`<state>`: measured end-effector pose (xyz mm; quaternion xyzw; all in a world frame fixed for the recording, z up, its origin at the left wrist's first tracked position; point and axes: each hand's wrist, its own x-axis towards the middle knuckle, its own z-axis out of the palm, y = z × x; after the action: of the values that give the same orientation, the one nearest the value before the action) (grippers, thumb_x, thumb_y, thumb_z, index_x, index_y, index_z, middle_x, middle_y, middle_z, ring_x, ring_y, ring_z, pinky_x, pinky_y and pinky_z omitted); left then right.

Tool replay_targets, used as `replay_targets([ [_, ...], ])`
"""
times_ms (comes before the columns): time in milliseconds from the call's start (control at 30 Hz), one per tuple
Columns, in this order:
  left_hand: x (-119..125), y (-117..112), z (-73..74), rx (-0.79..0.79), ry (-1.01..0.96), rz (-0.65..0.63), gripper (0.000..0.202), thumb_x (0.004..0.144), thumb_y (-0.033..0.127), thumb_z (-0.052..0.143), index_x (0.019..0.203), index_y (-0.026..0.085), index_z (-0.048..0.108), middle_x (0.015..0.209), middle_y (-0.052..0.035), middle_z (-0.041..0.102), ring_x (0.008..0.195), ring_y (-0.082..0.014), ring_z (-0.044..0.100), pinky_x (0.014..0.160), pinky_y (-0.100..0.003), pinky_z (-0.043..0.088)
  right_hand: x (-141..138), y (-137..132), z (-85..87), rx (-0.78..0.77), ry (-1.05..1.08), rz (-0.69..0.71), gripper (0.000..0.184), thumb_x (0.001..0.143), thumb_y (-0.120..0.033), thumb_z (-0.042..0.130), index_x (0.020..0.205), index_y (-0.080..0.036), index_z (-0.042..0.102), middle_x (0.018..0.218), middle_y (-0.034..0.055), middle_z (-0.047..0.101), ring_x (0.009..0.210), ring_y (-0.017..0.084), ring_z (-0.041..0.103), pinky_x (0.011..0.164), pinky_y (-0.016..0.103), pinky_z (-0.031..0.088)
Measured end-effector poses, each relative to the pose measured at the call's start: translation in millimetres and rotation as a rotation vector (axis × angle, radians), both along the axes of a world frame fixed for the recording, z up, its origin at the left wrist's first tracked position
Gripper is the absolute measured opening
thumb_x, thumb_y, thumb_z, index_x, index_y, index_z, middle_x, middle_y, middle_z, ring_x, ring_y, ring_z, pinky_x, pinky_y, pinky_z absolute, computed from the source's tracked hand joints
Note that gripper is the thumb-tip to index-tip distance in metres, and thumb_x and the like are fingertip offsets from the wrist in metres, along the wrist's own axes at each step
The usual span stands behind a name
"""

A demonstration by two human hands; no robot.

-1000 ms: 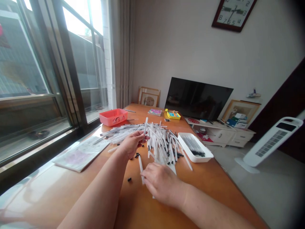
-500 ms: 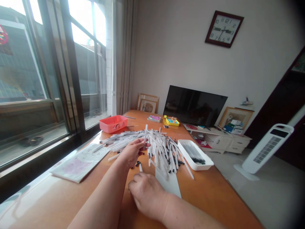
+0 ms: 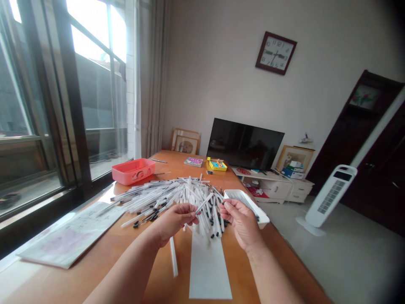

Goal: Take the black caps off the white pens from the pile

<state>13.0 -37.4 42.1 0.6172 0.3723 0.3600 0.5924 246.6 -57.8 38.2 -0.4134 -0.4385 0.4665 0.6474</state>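
Observation:
My left hand (image 3: 179, 219) is closed in a pinch around a translucent white pen barrel (image 3: 205, 202), which tilts up to the right. My right hand (image 3: 242, 221) is raised to its right, in front of the white tray (image 3: 264, 220). Its thumb and forefinger pinch a small black piece, perhaps a pen cap, mostly hidden by the fingers. Beyond both hands spreads a heap of white pen barrels (image 3: 158, 192) mixed with small black caps (image 3: 212, 236). One loose pen barrel (image 3: 174, 257) lies below my left hand.
A sheet of white paper (image 3: 210, 270) lies between my forearms. At left are a booklet (image 3: 66, 236) and a pink basket (image 3: 134, 172). Farther back sit a yellow box (image 3: 217, 165) and a small book (image 3: 193, 161). The table's right edge runs beside the white tray.
My right hand has lifted from the tabletop and moved right and forward. The barrel in my left hand has tipped from upright to slanting. The view has shifted right.

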Motion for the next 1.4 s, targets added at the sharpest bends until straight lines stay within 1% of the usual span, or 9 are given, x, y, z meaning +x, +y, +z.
replay_targets([
  [133,4,-2,-2.0,0.003,0.058,-0.046,0.023,0.079,0.038,0.067,0.091,0.019,0.07,0.082,-0.0049,0.071,0.073,-0.0166,0.052,0.073,-0.029,0.035,7,1,-3.3,0.003,-0.02,0.006,0.037,0.077,-0.042,0.076,0.1,-0.015,0.07,0.085,0.0067,0.073,0.07,0.013,0.064,0.066,0.025,0.052],
  [300,5,-1,-8.8,0.013,0.064,-0.101,0.024,0.081,0.038,0.067,0.093,0.018,0.071,0.084,-0.0058,0.071,0.078,-0.0175,0.053,0.081,-0.031,0.038,9,0,-2.1,0.019,-0.074,0.009,0.036,0.079,-0.044,0.074,0.1,-0.015,0.07,0.084,0.0061,0.073,0.073,0.013,0.064,0.067,0.024,0.05],
  [500,7,3,-13.3,0.016,0.08,-0.104,0.027,0.08,0.039,0.067,0.095,0.017,0.071,0.084,-0.0063,0.07,0.078,-0.0182,0.054,0.081,-0.032,0.038,8,-3,0.7,0.03,-0.104,0.024,0.037,0.08,-0.045,0.072,0.1,-0.015,0.07,0.083,0.0061,0.072,0.075,0.015,0.064,0.067,0.025,0.05],
  [700,7,6,-15.9,0.022,0.105,-0.111,0.031,0.08,0.042,0.067,0.097,0.017,0.07,0.084,-0.0058,0.07,0.079,-0.0185,0.054,0.082,-0.032,0.039,6,-5,3.3,0.023,-0.136,0.034,0.034,0.079,-0.045,0.073,0.097,-0.016,0.071,0.083,0.0051,0.071,0.071,0.014,0.062,0.066,0.025,0.05],
  [900,6,7,-17.1,0.024,0.121,-0.116,0.03,0.081,0.041,0.066,0.098,0.016,0.069,0.086,-0.006,0.07,0.081,-0.0183,0.054,0.082,-0.032,0.039,5,-6,3.6,0.035,-0.176,0.054,0.031,0.081,-0.043,0.072,0.097,-0.016,0.072,0.083,0.0052,0.07,0.073,0.015,0.062,0.065,0.026,0.051],
  [1033,6,6,-17.1,0.036,0.116,-0.121,0.03,0.082,0.041,0.066,0.098,0.016,0.069,0.086,-0.0064,0.07,0.081,-0.0185,0.054,0.082,-0.032,0.04,7,-6,3.1,0.035,-0.201,0.064,0.031,0.079,-0.043,0.072,0.096,-0.017,0.072,0.083,0.0053,0.07,0.072,0.015,0.062,0.065,0.027,0.051],
  [1167,5,7,-19.2,0.049,0.134,-0.116,0.029,0.082,0.041,0.066,0.097,0.016,0.069,0.086,-0.0058,0.07,0.082,-0.0185,0.055,0.082,-0.032,0.04,10,-6,2.8,0.032,-0.243,0.099,0.03,0.081,-0.043,0.07,0.095,-0.017,0.071,0.083,0.006,0.07,0.073,0.016,0.062,0.066,0.027,0.05],
  [1300,5,7,-20.6,0.065,0.154,-0.102,0.028,0.082,0.04,0.066,0.096,0.016,0.07,0.086,-0.0053,0.07,0.083,-0.0187,0.057,0.083,-0.032,0.04,13,-5,1.5,0.013,-0.298,0.107,0.03,0.083,-0.045,0.068,0.09,-0.016,0.068,0.08,0.0057,0.069,0.068,0.014,0.059,0.062,0.026,0.047],
  [1400,7,6,-19.0,0.07,0.157,-0.095,0.028,0.081,0.04,0.066,0.096,0.016,0.07,0.086,-0.0051,0.07,0.085,-0.019,0.058,0.084,-0.031,0.04,14,-4,-0.4,0.013,-0.343,0.091,0.03,0.085,-0.047,0.066,0.085,-0.017,0.064,0.074,0.0022,0.066,0.061,0.012,0.054,0.055,0.023,0.042],
])
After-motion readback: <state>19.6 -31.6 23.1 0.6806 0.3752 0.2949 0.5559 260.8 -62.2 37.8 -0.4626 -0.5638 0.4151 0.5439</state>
